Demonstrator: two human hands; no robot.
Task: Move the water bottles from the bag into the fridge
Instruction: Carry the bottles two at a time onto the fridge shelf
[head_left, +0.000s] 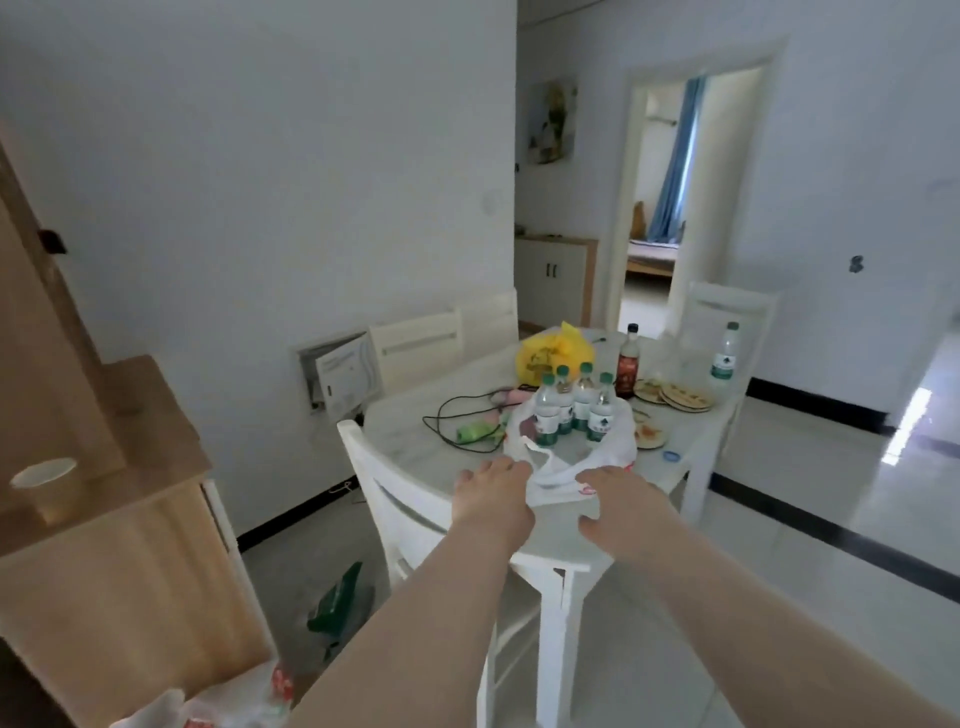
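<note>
A white plastic bag (558, 475) sits open on the white table (415, 421). Several green-capped water bottles (574, 408) stand upright inside it. My left hand (491, 493) rests at the bag's near left edge, fingers spread and touching the plastic. My right hand (621, 501) lies on the bag's near right edge, fingers curled over it. Whether either hand truly grips the plastic is unclear. Another water bottle (725, 358) stands alone at the table's far right. No fridge is in view.
A white chair (395, 499) stands between me and the table. On the table lie a yellow bag (550, 353), a dark sauce bottle (628, 364), plates (675, 397) and a black cable (457, 415). A wooden cabinet (119, 519) with a paper cup (44, 488) is at left.
</note>
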